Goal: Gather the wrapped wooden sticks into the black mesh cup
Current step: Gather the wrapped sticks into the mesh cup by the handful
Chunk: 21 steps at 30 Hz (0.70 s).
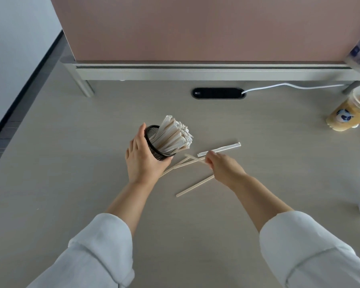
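Observation:
My left hand [142, 157] grips the black mesh cup [156, 145], which is tilted to the right and packed with a bundle of wrapped wooden sticks [173, 136]. To its right, several loose wrapped sticks lie on the desk: one [218, 149] beyond my right hand, crossed ones [183, 164] between the hands, and one [194, 186] nearer to me. My right hand [223, 167] is down over the crossed sticks, its fingertips pinched on the end of one stick [195, 158].
A pink partition on a metal rail [195, 70] closes off the back of the desk. A black cable grommet [218, 93] with a white cable sits behind the sticks. A lidded plastic cup of orange drink [349, 113] stands at the far right.

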Each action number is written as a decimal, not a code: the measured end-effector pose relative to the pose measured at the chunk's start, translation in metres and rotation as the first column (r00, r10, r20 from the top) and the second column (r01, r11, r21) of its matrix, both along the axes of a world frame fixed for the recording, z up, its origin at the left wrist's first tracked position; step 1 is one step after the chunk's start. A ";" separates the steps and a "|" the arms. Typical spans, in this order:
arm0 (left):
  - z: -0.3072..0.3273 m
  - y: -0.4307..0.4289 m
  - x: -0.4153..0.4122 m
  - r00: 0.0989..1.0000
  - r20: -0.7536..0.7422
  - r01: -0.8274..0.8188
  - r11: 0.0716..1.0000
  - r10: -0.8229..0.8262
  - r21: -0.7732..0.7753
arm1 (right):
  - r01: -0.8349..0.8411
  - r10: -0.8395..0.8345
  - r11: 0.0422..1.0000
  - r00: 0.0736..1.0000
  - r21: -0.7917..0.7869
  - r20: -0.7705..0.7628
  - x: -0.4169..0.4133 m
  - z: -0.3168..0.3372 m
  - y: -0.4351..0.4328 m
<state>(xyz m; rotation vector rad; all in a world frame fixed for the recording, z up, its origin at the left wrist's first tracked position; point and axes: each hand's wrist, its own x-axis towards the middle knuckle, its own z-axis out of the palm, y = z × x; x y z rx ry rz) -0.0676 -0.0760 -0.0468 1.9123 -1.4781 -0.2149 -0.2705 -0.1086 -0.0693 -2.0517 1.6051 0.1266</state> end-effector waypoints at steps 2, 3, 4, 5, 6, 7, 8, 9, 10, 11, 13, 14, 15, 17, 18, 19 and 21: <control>0.001 0.003 0.007 1.000 0.004 -0.013 1.000 0.013 -0.003 | -0.041 0.039 0.999 0.997 0.022 0.072 0.008 -0.004 0.004; 0.001 0.005 0.010 1.000 0.004 -0.016 1.000 0.016 -0.005 | -0.067 0.064 0.997 0.995 0.039 0.080 0.012 -0.006 0.007; 0.002 0.006 0.012 1.000 0.001 -0.017 1.000 0.017 -0.005 | -0.104 0.100 0.993 0.993 0.058 0.064 0.014 -0.007 0.009; 0.002 0.008 0.015 1.000 -0.004 -0.018 1.000 0.018 -0.004 | -0.144 0.143 0.987 0.989 0.069 0.030 0.016 -0.010 0.010; 0.003 0.010 0.017 1.000 -0.008 -0.017 1.000 0.017 -0.004 | -0.180 0.182 0.981 0.983 0.072 -0.014 0.017 -0.011 0.011; 0.003 0.011 0.019 1.000 -0.011 -0.016 1.000 0.016 -0.005 | -0.202 0.206 0.977 0.977 0.069 -0.058 0.017 -0.013 0.011; 0.003 0.013 0.022 1.000 -0.012 -0.017 1.000 0.017 -0.003 | -0.207 0.213 0.976 0.972 0.063 -0.099 0.017 -0.013 0.011; 0.003 0.014 0.023 1.000 -0.013 -0.019 1.000 0.019 -0.001 | -0.200 0.207 0.978 0.970 0.059 -0.132 0.017 -0.012 0.012; 0.002 0.016 0.025 1.000 -0.014 -0.021 1.000 0.021 0.001 | -0.191 0.197 0.980 0.968 0.050 -0.156 0.018 -0.010 0.013; 0.002 0.017 0.026 1.000 -0.015 -0.020 1.000 0.020 0.003 | -0.190 0.194 0.981 0.966 0.042 -0.171 0.019 -0.008 0.014; 0.002 0.018 0.028 1.000 -0.017 -0.015 1.000 0.015 0.006 | -0.211 0.214 0.977 0.960 0.033 -0.178 0.022 -0.005 0.015; 0.002 0.019 0.028 1.000 -0.019 -0.013 1.000 0.013 0.008 | -0.230 0.232 0.973 0.956 0.034 -0.181 0.024 -0.004 0.016; 0.002 0.019 0.028 1.000 -0.020 -0.012 1.000 0.012 0.009 | -0.247 0.251 0.968 0.950 0.046 -0.186 0.026 -0.005 0.015; 0.002 0.019 0.029 1.000 -0.020 -0.012 1.000 0.013 0.007 | -0.236 0.248 0.968 0.950 0.082 -0.190 0.030 -0.008 0.014; 0.002 0.019 0.029 1.000 -0.021 -0.013 1.000 0.013 0.007 | -0.227 0.242 0.969 0.950 0.096 -0.200 0.031 -0.009 0.013; 0.003 0.019 0.030 1.000 -0.023 -0.013 1.000 0.014 0.007 | -0.228 0.247 0.968 0.945 0.106 -0.216 0.033 -0.009 0.013; 0.004 0.018 0.031 0.999 -0.028 -0.015 1.000 0.015 0.005 | -0.240 0.261 0.964 0.935 0.112 -0.240 0.035 -0.009 0.012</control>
